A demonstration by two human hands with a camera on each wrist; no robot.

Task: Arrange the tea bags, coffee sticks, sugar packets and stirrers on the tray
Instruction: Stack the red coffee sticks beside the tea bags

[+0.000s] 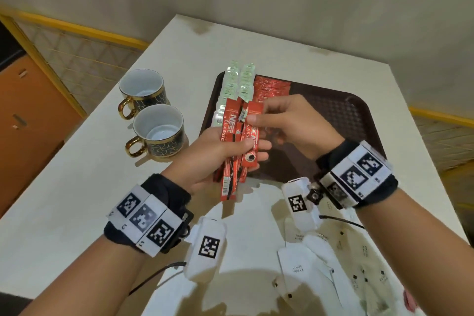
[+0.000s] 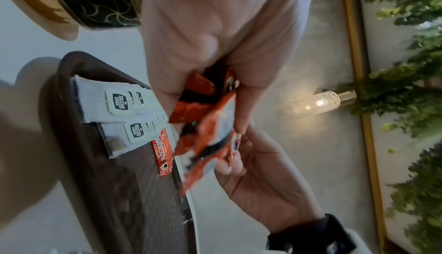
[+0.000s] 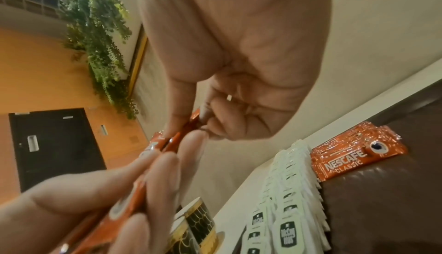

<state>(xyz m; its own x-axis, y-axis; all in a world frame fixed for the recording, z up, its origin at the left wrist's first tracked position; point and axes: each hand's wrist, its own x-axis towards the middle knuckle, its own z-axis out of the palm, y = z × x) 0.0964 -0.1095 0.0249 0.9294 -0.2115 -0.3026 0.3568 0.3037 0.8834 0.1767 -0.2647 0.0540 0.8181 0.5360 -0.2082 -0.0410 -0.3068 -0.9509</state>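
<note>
Two dark cups (image 1: pixel 154 113) with gold handles and gold line patterns stand side by side on the white table (image 1: pixel 77 187), just off the left edge of the brown tray (image 1: pixel 346 115). Both hands hover over the tray's near left corner and hide part of its floor. The left hand (image 1: pixel 218 156) grasps a bunch of red coffee sticks (image 1: pixel 234 151) printed "NESCAFÉ CLASSIC", their lower ends hanging past the tray's near edge. The right hand (image 1: pixel 287 123) pinches the top of one stick in that bunch between thumb and fingers. Along the tray's left edge lie two rows of white tea bags (image 1: pixel 236 84) with green "McCoy teas" tags, overlapping and reaching past the far edge. Just beside them, a stack of red coffee sticks (image 1: pixel 269 90) rests near the far edge. White packets marked "WHITE SUGAR" (image 1: pixel 297 268) lie scattered at the table's near right corner, off the tray.
</note>
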